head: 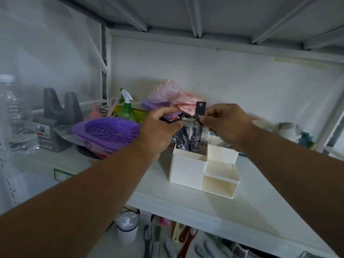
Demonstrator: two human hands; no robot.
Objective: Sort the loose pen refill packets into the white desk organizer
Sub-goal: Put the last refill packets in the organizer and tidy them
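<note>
Pinching one refill packet [199,116] near its upper end, the right hand [226,123] holds it upright, its long axis vertical and its lower end already inside the tall far-left compartment of the white desk organizer [188,166]. That compartment lies directly below the grip, so the coming move looks like a straight drop or push downward along the packet's length; the right hand is the nearer one for it. The left hand [161,131] has its fingers curled round the tops of the other packets [184,118] standing in the same compartment, seemingly keeping them bunched to the left to leave a gap. The packets are thin, flat, glossy strips with dark header cards and printed faces, likely slippery and bendable. The organizer is smooth, hard white plastic with square walls; its three lower compartments on the right look unfilled, though the far one is partly hidden by the right hand. A purple plastic basket [109,130] sits to the left on the same white shelf [260,211].
</note>
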